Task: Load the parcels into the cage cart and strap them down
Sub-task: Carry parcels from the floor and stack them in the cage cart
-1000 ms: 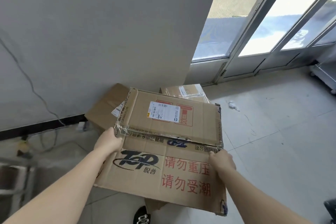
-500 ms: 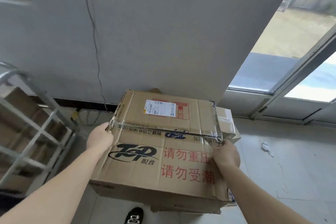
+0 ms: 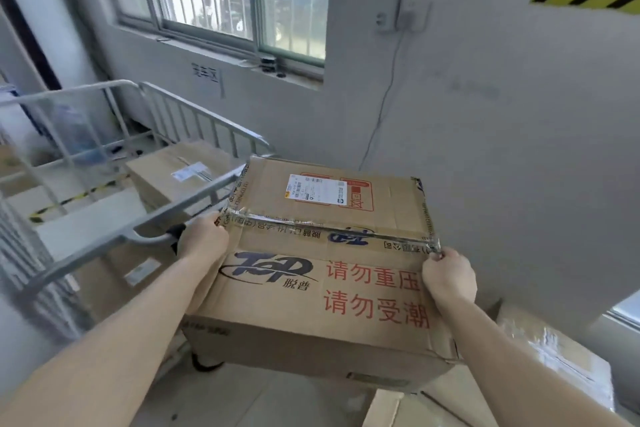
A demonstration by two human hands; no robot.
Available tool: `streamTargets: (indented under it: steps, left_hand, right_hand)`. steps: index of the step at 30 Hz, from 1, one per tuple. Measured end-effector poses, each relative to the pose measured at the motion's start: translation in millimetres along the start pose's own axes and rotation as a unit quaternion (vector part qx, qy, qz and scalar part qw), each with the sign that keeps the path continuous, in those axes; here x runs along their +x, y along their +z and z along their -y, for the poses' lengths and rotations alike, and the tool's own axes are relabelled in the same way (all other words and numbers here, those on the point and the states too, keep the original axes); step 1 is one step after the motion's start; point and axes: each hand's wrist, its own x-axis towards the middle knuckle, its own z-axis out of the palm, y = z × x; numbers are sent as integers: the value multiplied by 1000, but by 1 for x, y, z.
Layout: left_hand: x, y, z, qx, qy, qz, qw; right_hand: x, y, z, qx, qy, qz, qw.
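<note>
Held in the air at centre frame, the cardboard parcel point(image 3: 329, 253) is gripped at its left edge by the left hand point(image 3: 204, 241) and at its right edge by the right hand point(image 3: 448, 279), level, seemingly to clear the near side of the cage cart point(image 3: 187, 209) at centre left.

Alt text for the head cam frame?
A person's left hand and right hand grip the sides of a taped cardboard box with a shipping label, held up beside a grey cage cart at left. A labelled parcel lies inside the cart; a barred window is in the white wall behind.
</note>
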Motion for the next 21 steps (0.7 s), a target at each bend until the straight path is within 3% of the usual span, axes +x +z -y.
streamTargets:
  steps: [9, 21]
  left_hand:
    - [8, -176, 95, 3, -48, -111, 993]
    - [37, -367, 252, 7, -102, -158, 982]
  right_hand:
    - [-76, 33, 165, 13, -158, 43, 986]
    - [-212, 109, 343, 24, -261, 120, 957]
